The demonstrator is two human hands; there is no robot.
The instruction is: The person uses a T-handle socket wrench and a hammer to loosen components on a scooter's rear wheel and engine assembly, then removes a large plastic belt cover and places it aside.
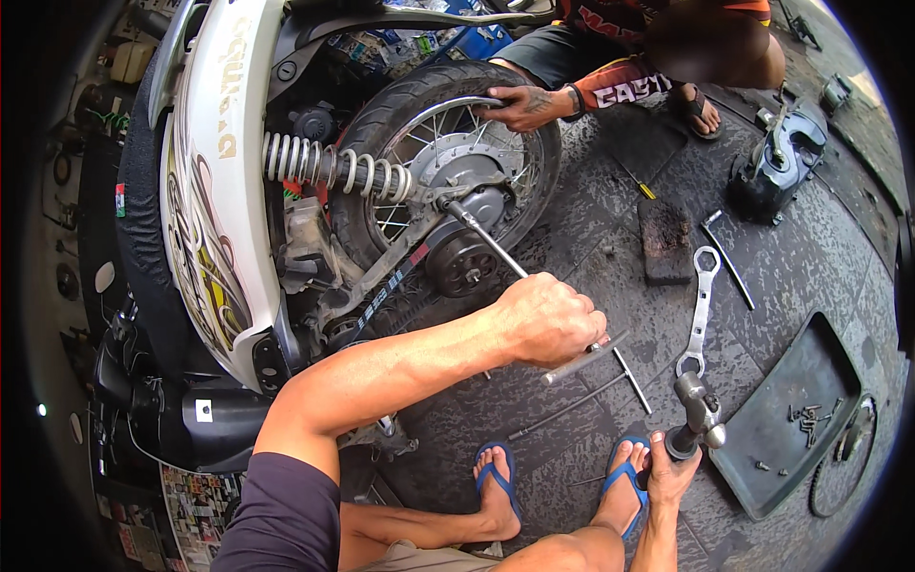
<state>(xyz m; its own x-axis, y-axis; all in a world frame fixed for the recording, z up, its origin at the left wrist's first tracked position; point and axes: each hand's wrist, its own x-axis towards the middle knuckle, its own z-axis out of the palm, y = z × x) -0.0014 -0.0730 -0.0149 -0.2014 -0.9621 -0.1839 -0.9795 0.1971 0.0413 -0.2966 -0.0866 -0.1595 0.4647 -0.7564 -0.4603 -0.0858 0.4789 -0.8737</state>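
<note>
My left hand (551, 319) is closed around a T-handle socket wrench (496, 250). Its shaft slants up to the wheel hub side of the scooter, where the tip meets a fastener by the lower end of the coil-spring shock absorber (343, 170). Part of the crossbar shows below my fist. In my right hand (673, 469), low at the right, is a ball-peen hammer (699, 408), gripped by its dark handle with the metal head up. The rear wheel (434, 133) has a black tyre and wire spokes. Another person's hand (529, 107) rests on its rim.
The white scooter body (224, 181) fills the left. On the dark floor lie a second T-handle wrench (577, 402), a double-ended ring spanner (702, 305), an L-shaped wrench (732, 265), a yellow-handled screwdriver (646, 191), an engine cover (782, 157) and a tray (753, 458) of bolts.
</note>
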